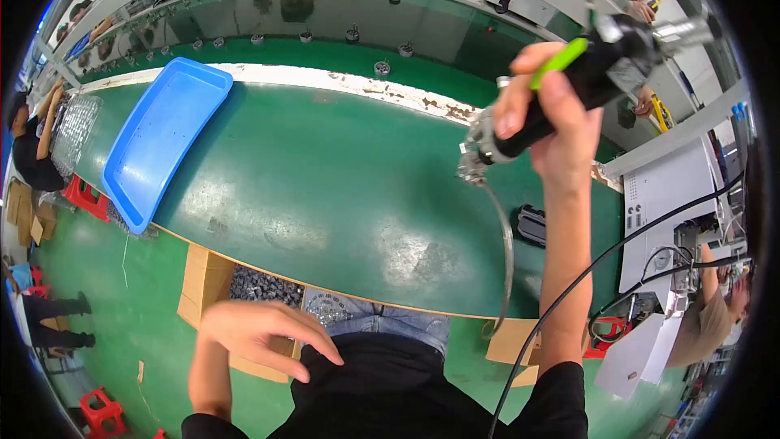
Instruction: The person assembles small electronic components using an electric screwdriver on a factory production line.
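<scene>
My right hand [569, 126] is raised over the right side of the green worktable [349, 162], its fingers wrapped round a black power screwdriver [605, 73] with a bright green lever. The screwdriver is tilted, its metal nose [474, 158] pointing down to the left. From the nose a thin pale hose [505, 236] curves down past the table's front edge. Beside my right forearm a small dark moulded part [530, 225] lies on the table. My left hand [264, 333] hovers by my lap, holding nothing, fingers apart, near a cardboard box [207, 280] of dark small parts.
An empty blue tray [166, 138] stands on the table's left. Beyond the pale ledge, several small parts [382, 69] sit spaced out on a green line. A white control box [670, 203] and black cable [605, 256] are at right. Other people work around.
</scene>
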`<state>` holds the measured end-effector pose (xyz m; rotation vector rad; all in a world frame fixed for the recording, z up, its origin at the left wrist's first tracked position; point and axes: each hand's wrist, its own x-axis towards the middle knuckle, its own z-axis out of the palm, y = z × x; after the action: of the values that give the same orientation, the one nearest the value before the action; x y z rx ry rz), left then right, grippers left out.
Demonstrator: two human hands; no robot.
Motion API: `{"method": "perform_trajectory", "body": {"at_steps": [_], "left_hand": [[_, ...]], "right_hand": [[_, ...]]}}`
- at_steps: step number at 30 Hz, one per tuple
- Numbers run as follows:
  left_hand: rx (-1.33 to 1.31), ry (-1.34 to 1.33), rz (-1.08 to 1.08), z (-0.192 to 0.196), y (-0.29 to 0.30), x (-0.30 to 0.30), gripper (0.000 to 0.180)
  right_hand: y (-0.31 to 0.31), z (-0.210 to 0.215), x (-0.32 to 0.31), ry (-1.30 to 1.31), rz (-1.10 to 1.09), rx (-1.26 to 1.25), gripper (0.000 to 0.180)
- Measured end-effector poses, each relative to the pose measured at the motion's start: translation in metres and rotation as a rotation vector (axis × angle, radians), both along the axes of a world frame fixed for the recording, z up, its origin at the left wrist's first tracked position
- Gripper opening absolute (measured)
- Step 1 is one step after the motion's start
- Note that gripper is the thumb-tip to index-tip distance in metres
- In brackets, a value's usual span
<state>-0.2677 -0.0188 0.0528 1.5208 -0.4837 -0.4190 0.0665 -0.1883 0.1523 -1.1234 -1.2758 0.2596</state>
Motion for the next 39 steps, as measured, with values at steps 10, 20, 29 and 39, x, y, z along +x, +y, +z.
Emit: {"method": "perform_trajectory", "body": {"at_steps": [10, 20, 29, 39], "left_hand": [[0.943, -0.451, 1.180, -0.036, 0.108, 0.243, 0.047], [0.940, -0.240, 1.174, -0.050, 0.102, 0.314, 0.037], [1.086, -0.330, 0.987, -0.033, 0.114, 0.330, 0.036], [0.941, -0.778, 0.688, -0.027, 0.053, 0.282, 0.024]], "right_hand": [[-0.032, 0.008, 0.043, 0.059, 0.064, 0.123, 0.032], [-0.029, 0.005, 0.044, 0.058, 0.120, 0.076, 0.036], [-0.025, 0.006, 0.040, 0.084, 0.123, 0.081, 0.039], [-0.030, 0.011, 0.030, 0.120, 0.148, 0.133, 0.039]]}}
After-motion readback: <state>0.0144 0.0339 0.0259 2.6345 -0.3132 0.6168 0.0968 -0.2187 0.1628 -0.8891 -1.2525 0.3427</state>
